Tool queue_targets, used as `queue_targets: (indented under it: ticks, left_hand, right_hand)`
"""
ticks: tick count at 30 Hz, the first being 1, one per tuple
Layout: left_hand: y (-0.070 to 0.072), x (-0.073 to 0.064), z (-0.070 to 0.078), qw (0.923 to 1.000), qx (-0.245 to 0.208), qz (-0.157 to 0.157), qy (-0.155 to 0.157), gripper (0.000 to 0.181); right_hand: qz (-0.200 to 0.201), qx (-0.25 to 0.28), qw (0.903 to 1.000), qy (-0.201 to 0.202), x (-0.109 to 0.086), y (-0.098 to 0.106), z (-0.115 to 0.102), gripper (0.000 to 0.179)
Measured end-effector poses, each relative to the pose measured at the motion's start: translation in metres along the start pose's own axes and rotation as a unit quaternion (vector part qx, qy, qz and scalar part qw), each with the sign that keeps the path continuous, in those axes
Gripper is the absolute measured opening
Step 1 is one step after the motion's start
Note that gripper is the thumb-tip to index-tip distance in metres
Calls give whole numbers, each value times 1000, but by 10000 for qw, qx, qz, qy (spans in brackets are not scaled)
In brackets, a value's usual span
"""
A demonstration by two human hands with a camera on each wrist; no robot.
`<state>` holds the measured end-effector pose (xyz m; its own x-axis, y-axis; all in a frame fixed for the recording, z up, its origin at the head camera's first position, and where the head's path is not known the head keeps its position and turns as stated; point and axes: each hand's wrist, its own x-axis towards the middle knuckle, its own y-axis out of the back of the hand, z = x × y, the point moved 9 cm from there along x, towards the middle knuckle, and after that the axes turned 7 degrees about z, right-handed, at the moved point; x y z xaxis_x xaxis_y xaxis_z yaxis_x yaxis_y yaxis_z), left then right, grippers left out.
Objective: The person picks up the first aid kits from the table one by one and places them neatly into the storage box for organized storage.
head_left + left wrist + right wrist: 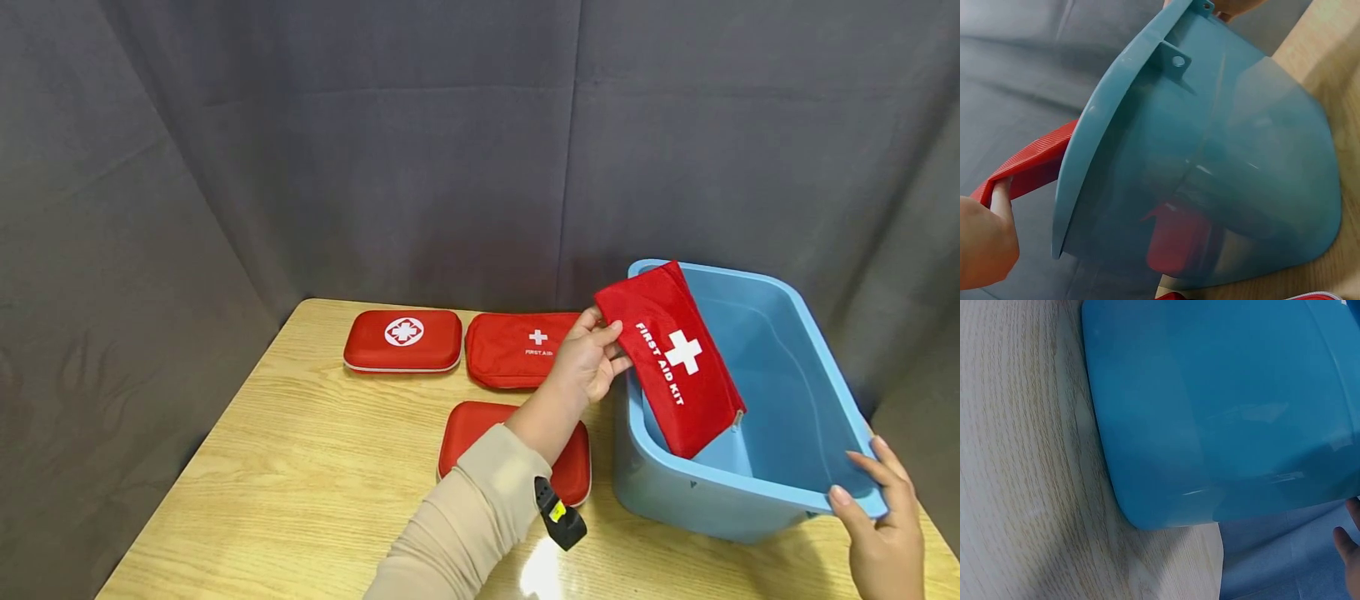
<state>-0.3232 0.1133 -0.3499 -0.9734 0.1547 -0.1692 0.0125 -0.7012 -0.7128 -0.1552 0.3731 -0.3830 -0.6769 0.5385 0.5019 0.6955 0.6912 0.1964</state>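
Observation:
My left hand (588, 358) pinches a flat red zip pouch (678, 367) by its left edge. The pouch is marked "FIRST AID KIT" with a white cross and hangs tilted over the left rim of a blue plastic bin (817, 333). In the left wrist view, the pouch (1029, 159) reaches behind the bin's rim. At the bin's near right corner, my right hand (888, 508) grips the rim between thumb and fingers. Only part of this hand (1352, 556) shows in the right wrist view, beside the bin wall (1210, 425).
Left of the bin, a red hard case (405, 340) and a red first aid bag (502, 350) lie at the back of the wooden table (300, 467). Another red case (480, 417) lies under my left forearm. Grey curtains (450, 167) stand behind the table.

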Motion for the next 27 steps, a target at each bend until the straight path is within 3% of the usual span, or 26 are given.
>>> queue_targets:
  ticks: [13, 27]
  left_hand:
    - [-20, -4, -19, 9982, 561, -77, 172, 29]
    - [-26, -5, -37, 9913, 1261, 322, 214, 25]
  right_hand:
    - [28, 43, 9999, 121, 2, 3, -4, 44]
    - [57, -200, 9996, -201, 2, 2, 2, 45]
